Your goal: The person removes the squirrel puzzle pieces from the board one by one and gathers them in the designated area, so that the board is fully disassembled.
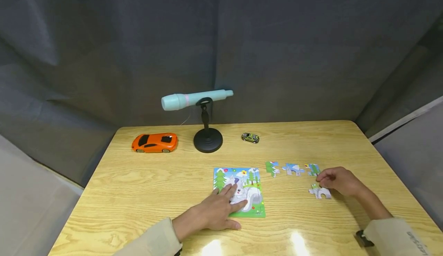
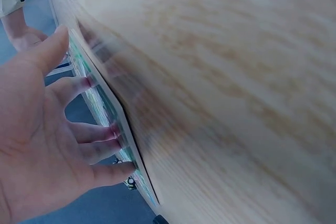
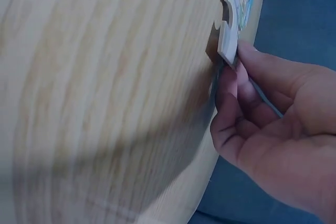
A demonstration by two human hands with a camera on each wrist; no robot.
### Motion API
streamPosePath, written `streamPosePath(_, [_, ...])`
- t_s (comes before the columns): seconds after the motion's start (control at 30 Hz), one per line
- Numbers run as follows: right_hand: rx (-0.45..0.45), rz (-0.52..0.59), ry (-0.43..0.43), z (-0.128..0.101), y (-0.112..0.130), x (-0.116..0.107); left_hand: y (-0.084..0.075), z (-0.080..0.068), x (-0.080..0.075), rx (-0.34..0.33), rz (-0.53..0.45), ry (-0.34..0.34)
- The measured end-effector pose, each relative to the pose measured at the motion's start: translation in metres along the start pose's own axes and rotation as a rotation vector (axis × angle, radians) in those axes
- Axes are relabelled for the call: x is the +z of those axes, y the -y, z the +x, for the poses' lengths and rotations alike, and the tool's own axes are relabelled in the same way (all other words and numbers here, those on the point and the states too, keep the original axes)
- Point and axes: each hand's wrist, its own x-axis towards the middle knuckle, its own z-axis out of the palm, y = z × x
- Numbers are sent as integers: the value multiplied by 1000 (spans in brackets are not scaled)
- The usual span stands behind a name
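A square squirrel jigsaw puzzle (image 1: 255,200) lies on the wooden table, its picture partly covered by my left hand (image 1: 217,209). The fingers of that hand are spread, and their tips touch the puzzle in the left wrist view. To the right, my right hand (image 1: 340,181) pinches a puzzle piece (image 1: 320,193) by its edge between thumb and fingers. In the right wrist view this piece (image 3: 229,40) is seen edge-on, close to the tabletop. Just behind it lie three loose pieces: a green one (image 1: 271,167), a blue one (image 1: 293,169) and one with a tree (image 1: 314,169).
A light blue toy microphone (image 1: 197,99) rests in a black stand (image 1: 208,140) near the table's back edge. An orange toy car (image 1: 154,143) is left of the stand, and a small green toy car (image 1: 250,138) is right of it. Dark cloth (image 1: 277,56) hangs behind.
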Motion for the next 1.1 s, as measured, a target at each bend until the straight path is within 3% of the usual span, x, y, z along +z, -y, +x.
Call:
streamPosePath(0.23, [69,-102,-63,0,-1,2,0,0,1,7,17,-8])
streamPosePath(0.47, [55,-147,-86,1,9,-1,0,0,1,12,20,-15])
streamPosePath(0.67, [0,-94,-81,15,37,7,3,-2,2,22,-29,-9])
streamPosePath(0.9, [-71,-26,-28,42,74,25,9,-3,6,22,-162,-6])
streamPosePath(1.1, [-92,-37,6,63,106,50,11,-3,4,38,-156,-18])
